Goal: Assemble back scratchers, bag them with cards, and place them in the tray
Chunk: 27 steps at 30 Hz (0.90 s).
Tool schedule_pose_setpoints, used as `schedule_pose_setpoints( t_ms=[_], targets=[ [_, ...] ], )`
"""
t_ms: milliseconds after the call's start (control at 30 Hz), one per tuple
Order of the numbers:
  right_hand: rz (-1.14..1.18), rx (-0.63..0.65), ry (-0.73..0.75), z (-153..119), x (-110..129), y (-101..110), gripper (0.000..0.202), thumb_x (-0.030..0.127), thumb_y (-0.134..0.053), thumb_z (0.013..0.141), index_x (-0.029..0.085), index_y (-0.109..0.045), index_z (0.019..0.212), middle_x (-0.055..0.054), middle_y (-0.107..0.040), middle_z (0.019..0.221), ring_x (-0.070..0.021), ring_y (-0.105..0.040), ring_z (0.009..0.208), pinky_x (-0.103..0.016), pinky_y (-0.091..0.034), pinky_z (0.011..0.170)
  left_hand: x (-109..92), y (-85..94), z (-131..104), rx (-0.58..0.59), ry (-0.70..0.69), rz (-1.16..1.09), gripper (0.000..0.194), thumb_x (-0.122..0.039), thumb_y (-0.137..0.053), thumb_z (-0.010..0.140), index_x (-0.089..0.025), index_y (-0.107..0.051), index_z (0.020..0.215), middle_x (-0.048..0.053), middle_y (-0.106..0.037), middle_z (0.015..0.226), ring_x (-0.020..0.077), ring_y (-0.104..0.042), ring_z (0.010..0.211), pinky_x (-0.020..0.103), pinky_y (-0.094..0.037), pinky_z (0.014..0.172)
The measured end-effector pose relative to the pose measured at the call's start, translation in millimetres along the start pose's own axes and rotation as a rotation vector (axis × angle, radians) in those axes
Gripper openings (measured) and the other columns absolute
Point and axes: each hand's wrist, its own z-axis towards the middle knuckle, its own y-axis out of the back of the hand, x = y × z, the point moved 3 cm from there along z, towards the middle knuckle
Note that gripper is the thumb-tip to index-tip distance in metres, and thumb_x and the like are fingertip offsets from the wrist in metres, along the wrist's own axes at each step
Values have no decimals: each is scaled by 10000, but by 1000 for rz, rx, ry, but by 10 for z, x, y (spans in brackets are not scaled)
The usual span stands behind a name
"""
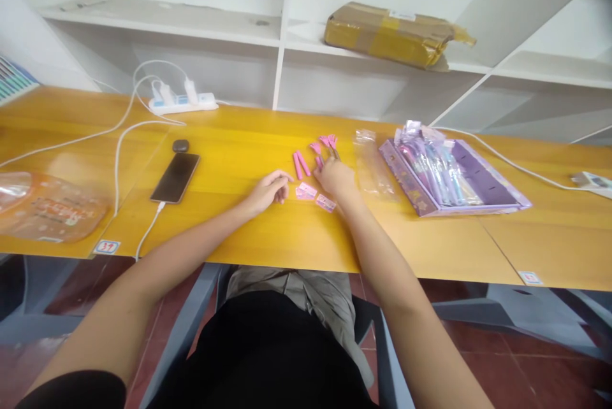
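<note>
Right hand (335,174) seemingly handles pink pieces (315,148); next needs fine pinching.
Its hold is unclear; left hand (269,192) half-curled, seemingly empty.

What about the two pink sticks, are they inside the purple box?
No, both pink sticks lie on the yellow tabletop, to the left of the purple box in the head view.

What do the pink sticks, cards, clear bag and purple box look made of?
Pink sticks: probably plastic; smooth, one even colour.
Cards: likely paper or thin card; flat, pink-and-white print. Coating unclear.
Clear bag: thin, glossy plastic film; desk shows through, creases catch light.
Purple box: likely cardboard, printed; thin flat walls, patterned outside.
</note>
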Motion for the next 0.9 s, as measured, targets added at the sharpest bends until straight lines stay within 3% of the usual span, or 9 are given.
schedule_pose_setpoints(
  t_ms=[133,233,367,433,533,600,667,767,900],
  targets=[
    [66,37,-17,27,-125,-30,350,337,-540,1109,88,-781,1155,-291,-809,1112,-361,-800,1136,-383,-578,963,17,9,13,5,-16,11,155,-275,-558,1098,-182,-673,1050,-32,-668,707,89,-600,529,214,-402,542],
    [320,-37,45,18,-222,35,259,320,-556,1095,158,-757,1082,-166,-777,866,-284,-756,859,-348,-556,835,28,22,23,-2,-21,22,143,-283,-576,1098,-181,-673,1072,-24,-692,744,87,-618,544,215,-414,548],
    [817,-96,375,-129,-110,74,299,452,-613,1081,248,-658,867,0,-597,661,-190,-528,639,-300,-467,689,37,15,26,10,-22,-35,261,-404,-709,1061,-175,-662,1179,47,-792,985,118,-740,721,254,-565,700],
    [938,-34,545,-243,35,40,400,541,-666,1044,245,-604,783,16,-571,666,-169,-484,654,-286,-428,668,43,-4,33,48,-11,-90,402,-489,-765,1029,-171,-653,1249,95,-808,1109,160,-788,856,319,-632,818],
    [996,139,676,-388,242,-55,475,610,-680,1022,231,-595,749,26,-573,663,-154,-487,665,-279,-417,671,59,-23,54,106,25,-119,537,-553,-838,969,-166,-635,1280,99,-809,1044,196,-797,882,354,-657,823],
    [1051,197,664,-426,302,-98,474,632,-658,1029,228,-622,783,30,-574,664,-152,-506,658,-279,-429,667,66,-17,66,106,47,-117,530,-543,-862,951,-164,-634,1244,66,-787,941,189,-784,823,331,-647,764],
    [1147,164,596,-407,285,-100,469,664,-655,1020,228,-654,847,32,-571,697,-152,-520,666,-278,-442,657,63,-3,69,85,56,-113,451,-514,-845,969,-161,-644,1166,36,-756,870,172,-763,771,307,-631,728],
    [1300,11,475,-305,167,-44,512,730,-707,972,231,-674,862,32,-538,710,-151,-518,681,-275,-443,644,47,1,56,58,77,-87,314,-437,-777,1016,-155,-654,1078,14,-720,812,150,-728,710,288,-608,700],
    [1508,-208,239,-118,-43,10,507,737,-740,952,250,-656,839,55,-456,608,-139,-469,553,-269,-374,533,21,-4,37,28,93,-15,200,-350,-711,1024,-165,-687,1095,1,-675,778,134,-671,649,258,-539,617]
  ],
)
